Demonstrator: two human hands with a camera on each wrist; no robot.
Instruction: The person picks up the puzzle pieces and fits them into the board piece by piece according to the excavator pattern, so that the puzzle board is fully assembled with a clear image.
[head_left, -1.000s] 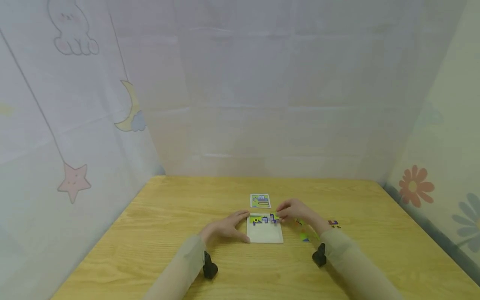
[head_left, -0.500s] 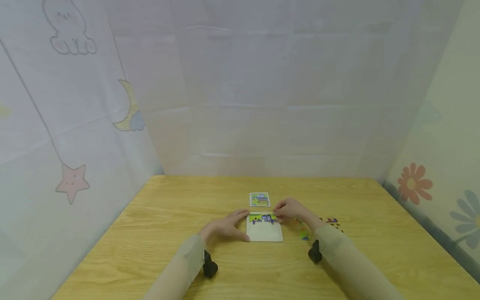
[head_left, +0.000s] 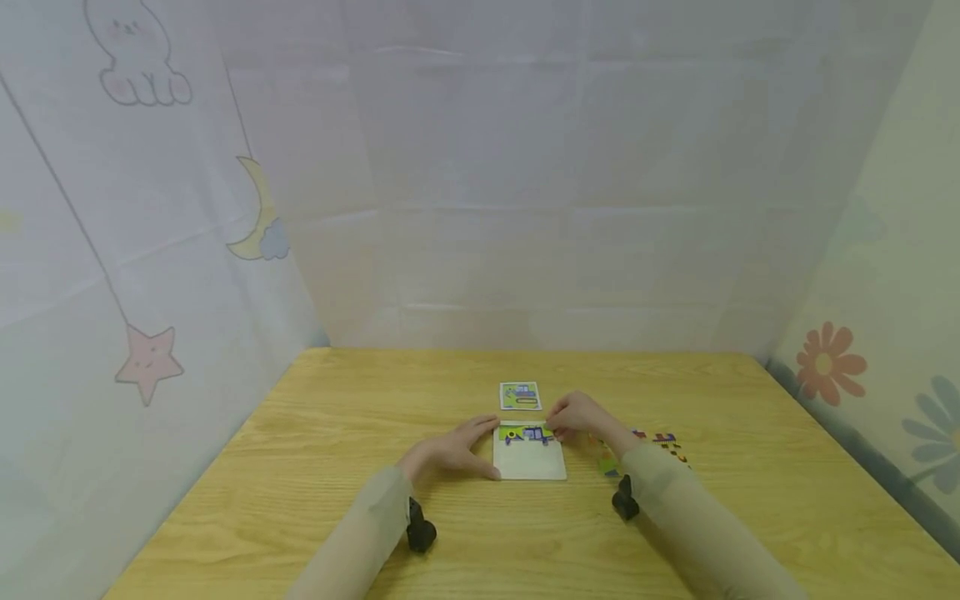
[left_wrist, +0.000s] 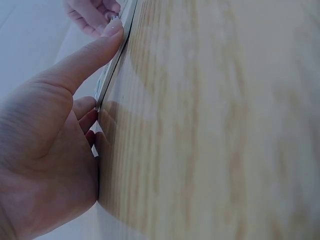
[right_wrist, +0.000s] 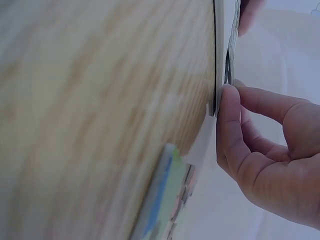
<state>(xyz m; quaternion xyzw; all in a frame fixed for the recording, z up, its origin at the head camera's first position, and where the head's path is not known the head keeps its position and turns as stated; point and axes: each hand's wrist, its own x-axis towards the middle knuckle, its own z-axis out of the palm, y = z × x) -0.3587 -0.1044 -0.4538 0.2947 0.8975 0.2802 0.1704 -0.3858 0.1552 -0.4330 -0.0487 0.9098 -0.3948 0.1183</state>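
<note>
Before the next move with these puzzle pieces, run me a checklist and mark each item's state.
1. Left hand bracing the tray: ok, thumb and fingers touch its left side.
2. Right hand gripping a puzzle piece: ok, finger and thumb pinch it near the tray's far right corner.
3. That piece fully seated: cannot tell, the fingers cover part of it.
4. Picture card visible for reference: ok, it lies uncovered beyond the tray.
5. Tray filled: not ok, only a far strip holds pieces.
6. All loose pieces in sight: cannot tell, the right wrist and sleeve cross in front of them.
</note>
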